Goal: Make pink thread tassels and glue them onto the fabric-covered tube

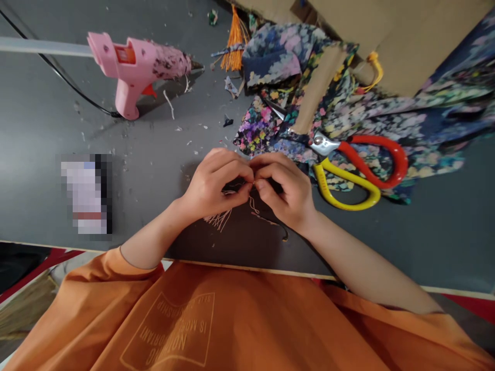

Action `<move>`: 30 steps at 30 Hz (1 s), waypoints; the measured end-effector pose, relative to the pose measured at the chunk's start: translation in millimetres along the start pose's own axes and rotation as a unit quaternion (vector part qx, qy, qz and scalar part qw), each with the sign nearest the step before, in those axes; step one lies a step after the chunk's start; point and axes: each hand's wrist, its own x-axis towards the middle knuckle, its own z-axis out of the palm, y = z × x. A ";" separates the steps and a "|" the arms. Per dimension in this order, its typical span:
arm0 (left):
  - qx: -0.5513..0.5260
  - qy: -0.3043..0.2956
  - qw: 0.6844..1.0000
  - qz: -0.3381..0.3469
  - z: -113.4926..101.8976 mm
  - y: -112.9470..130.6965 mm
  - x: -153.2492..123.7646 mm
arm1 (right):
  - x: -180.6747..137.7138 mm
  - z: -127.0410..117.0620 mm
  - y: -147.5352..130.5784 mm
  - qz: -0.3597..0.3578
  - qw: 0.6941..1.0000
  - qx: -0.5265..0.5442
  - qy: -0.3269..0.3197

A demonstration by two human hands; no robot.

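Note:
My left hand (pixel 218 183) and my right hand (pixel 288 190) meet fingertip to fingertip above the dark tabletop, both pinched closed. A pale pink tassel (pixel 219 219) hangs under the left hand, its fringe spread out below the fingers. Between the two pinches runs a thin thread, mostly covered by the fingertips; a loose loop of thread (pixel 253 205) dangles under them. Near my right wrist lies a thin dark strip (pixel 285 235) with a curled end. Scissors (pixel 324 144) with one red and one yellow handle rest on floral fabric just right of my right hand.
A pink glue gun (pixel 133 69) with a glue stick and black cable lies at upper left. Below it is a blurred-out phone-like object (pixel 87 196). Floral fabric pieces (pixel 278 56), an orange tassel (pixel 234 44) and cardboard (pixel 394 46) fill the upper right. Scraps dot the table.

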 end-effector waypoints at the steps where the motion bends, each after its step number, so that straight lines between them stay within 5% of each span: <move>1: 0.002 0.000 1.000 0.001 0.2 0.1 0.1 | -0.2 0.2 0.3 -0.003 1.000 0.000 -0.001; 30: 0.037 0.011 0.999 -0.003 -4.9 -2.8 0.2 | -0.1 -3.1 -2.8 0.031 0.999 0.012 0.006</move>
